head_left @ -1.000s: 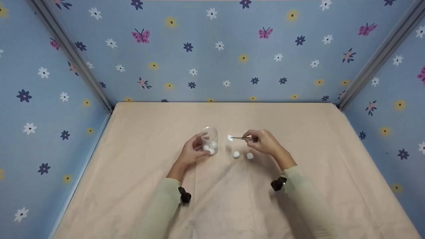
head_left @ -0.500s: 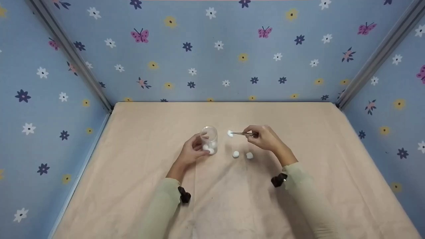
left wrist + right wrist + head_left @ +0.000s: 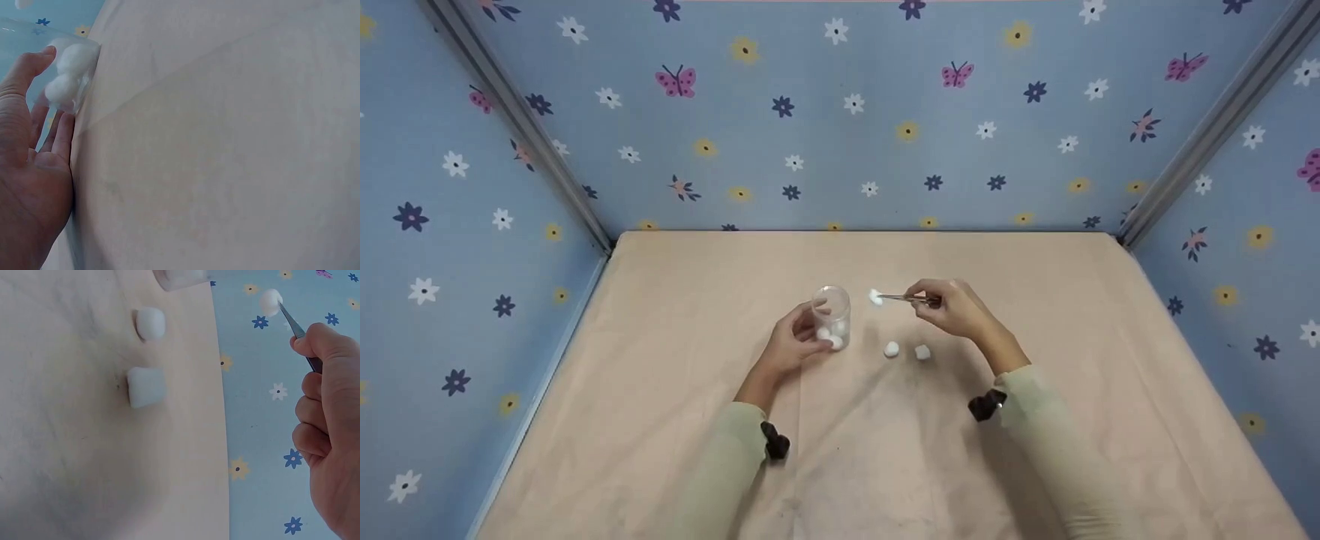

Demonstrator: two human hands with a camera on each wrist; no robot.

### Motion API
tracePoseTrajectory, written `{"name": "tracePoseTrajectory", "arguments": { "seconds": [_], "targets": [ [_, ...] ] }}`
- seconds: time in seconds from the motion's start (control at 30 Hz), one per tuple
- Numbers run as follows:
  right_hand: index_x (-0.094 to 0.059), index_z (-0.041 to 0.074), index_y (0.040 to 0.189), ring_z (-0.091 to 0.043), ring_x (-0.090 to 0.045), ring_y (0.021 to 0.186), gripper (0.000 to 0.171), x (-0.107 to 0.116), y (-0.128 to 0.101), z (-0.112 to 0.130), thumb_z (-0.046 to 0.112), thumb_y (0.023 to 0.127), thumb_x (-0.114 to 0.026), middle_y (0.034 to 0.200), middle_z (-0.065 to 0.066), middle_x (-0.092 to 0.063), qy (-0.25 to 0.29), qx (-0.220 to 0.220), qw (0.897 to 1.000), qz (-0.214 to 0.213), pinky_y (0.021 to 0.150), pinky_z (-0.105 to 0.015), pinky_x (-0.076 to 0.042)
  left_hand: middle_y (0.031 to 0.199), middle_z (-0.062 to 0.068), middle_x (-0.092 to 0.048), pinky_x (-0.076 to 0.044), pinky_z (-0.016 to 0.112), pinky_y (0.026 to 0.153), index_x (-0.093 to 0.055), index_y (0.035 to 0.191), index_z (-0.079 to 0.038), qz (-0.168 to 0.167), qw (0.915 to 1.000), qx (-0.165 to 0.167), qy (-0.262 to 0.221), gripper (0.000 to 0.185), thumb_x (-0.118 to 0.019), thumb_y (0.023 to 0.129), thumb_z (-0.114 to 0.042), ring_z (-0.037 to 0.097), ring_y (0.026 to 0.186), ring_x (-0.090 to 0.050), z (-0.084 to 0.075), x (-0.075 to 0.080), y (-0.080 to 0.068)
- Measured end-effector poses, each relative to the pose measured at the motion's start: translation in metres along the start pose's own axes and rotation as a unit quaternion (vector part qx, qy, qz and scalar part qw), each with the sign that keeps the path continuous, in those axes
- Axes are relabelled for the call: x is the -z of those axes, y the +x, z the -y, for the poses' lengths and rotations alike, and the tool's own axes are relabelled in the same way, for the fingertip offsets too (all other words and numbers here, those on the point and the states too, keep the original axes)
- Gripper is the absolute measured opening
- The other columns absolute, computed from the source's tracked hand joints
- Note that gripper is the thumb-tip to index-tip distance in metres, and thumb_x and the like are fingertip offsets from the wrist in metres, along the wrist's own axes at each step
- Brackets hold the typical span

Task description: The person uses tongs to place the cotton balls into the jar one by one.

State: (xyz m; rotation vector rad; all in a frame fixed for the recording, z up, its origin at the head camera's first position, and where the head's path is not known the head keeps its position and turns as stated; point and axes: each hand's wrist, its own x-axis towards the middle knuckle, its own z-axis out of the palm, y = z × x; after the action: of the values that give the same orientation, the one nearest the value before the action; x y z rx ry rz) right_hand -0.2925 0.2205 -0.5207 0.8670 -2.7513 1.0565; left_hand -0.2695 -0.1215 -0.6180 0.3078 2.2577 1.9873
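Observation:
My left hand [image 3: 789, 346] holds a clear plastic jar [image 3: 832, 306] upright on the cloth, thumb and fingers around its lower part. Several white cotton balls [image 3: 74, 67] lie at the jar's bottom. My right hand [image 3: 956, 309] pinches metal tweezers [image 3: 904, 298], whose tips grip one cotton ball [image 3: 271, 302] in the air, right of the jar and about level with its rim. Two more cotton balls, a round one [image 3: 892, 349] and a squarish one [image 3: 146, 386], sit on the cloth between the jar and my right forearm.
A beige cloth [image 3: 697, 285] covers the table. Blue flowered panels [image 3: 840, 112] rise behind it and at both sides, joined by grey metal posts [image 3: 529, 135]. Dark wrist cameras [image 3: 987, 405] sit at both sleeve cuffs.
The right hand has lifted the tweezers and cotton ball higher above the cloth, then shifted slightly left toward the jar. The left hand and jar stay put.

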Motion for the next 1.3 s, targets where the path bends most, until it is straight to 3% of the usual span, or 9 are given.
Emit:
{"name": "tracePoseTrajectory", "arguments": {
  "seconds": [0.37, 0.67, 1.3],
  "targets": [
    [-0.084, 0.008, 0.119, -0.006, -0.043, 0.063, 0.021, 0.004, 0.004, 0.006, 0.004, 0.101, -0.072, 0.083, -0.012, -0.078, 0.001, -0.001, 1.0, -0.004, 0.06, -0.023, -0.034, 0.157, 0.026, -0.064, -0.052, 0.05, 0.131, -0.053, 0.163, -0.001, 0.002, 1.0, -0.004, 0.007, 0.078, -0.084, 0.092, 0.012, 0.042, 0.151, -0.061, 0.003, 0.001, -0.002],
    [-0.084, 0.007, 0.118, -0.004, -0.038, 0.06, 0.021, 0.004, 0.01, 0.013, 0.005, 0.102, -0.07, 0.074, -0.012, -0.072, -0.002, 0.026, 1.0, -0.006, 0.059, -0.023, -0.033, 0.158, 0.029, -0.063, -0.05, 0.054, 0.133, -0.051, 0.163, 0.002, 0.005, 0.9999, -0.011, -0.011, 0.079, -0.083, 0.091, 0.013, 0.044, 0.154, -0.058, 0.003, 0.001, -0.003],
    [-0.085, 0.008, 0.119, -0.007, -0.041, 0.062, 0.023, -0.004, 0.024, 0.031, 0.006, 0.102, -0.07, 0.075, -0.012, -0.071, 0.002, 0.034, 0.999, -0.008, 0.061, -0.024, -0.034, 0.16, 0.029, -0.062, -0.047, 0.054, 0.135, -0.052, 0.163, 0.002, 0.007, 0.9999, -0.009, 0.001, 0.078, -0.083, 0.092, 0.012, 0.044, 0.157, -0.056, -0.001, 0.001, -0.001]
  ]
}}
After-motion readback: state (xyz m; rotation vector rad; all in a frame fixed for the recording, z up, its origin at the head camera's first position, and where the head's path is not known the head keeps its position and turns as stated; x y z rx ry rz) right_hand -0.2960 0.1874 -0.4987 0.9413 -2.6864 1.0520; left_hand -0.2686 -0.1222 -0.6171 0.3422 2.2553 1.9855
